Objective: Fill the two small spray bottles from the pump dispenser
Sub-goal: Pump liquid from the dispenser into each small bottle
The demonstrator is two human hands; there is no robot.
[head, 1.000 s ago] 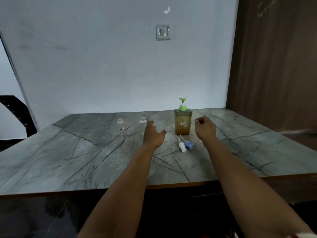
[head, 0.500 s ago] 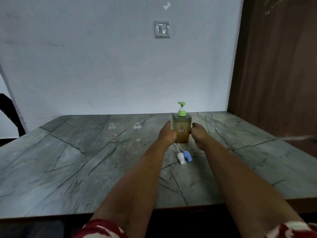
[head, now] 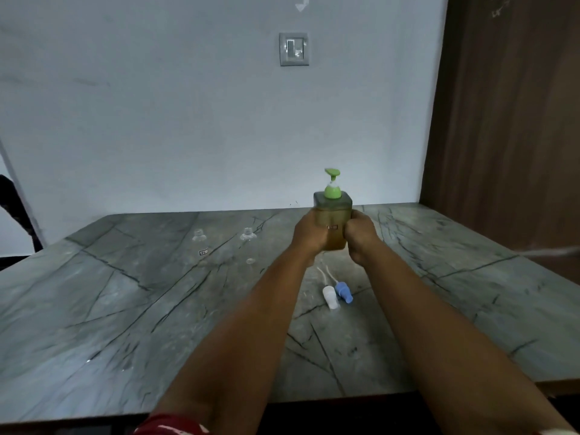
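The square amber pump dispenser (head: 333, 215) with a green pump head is held between both hands above the table. My left hand (head: 310, 234) grips its left side and my right hand (head: 361, 235) grips its right side. Two small clear spray bottles stand uncapped to the left: one with a label (head: 201, 244) and one nearer the dispenser (head: 249, 246). Their spray caps lie on the table below my hands, a white one (head: 330, 296) and a blue one (head: 343, 291), each with a thin dip tube.
The grey marble table (head: 125, 309) reaches a white wall at the back. A brown wooden panel (head: 508, 120) stands at the right. A light switch (head: 293, 49) is on the wall.
Both hands closed in on the dispenser from either side, took hold of it and raised it off the table. The bottles and caps stayed put.
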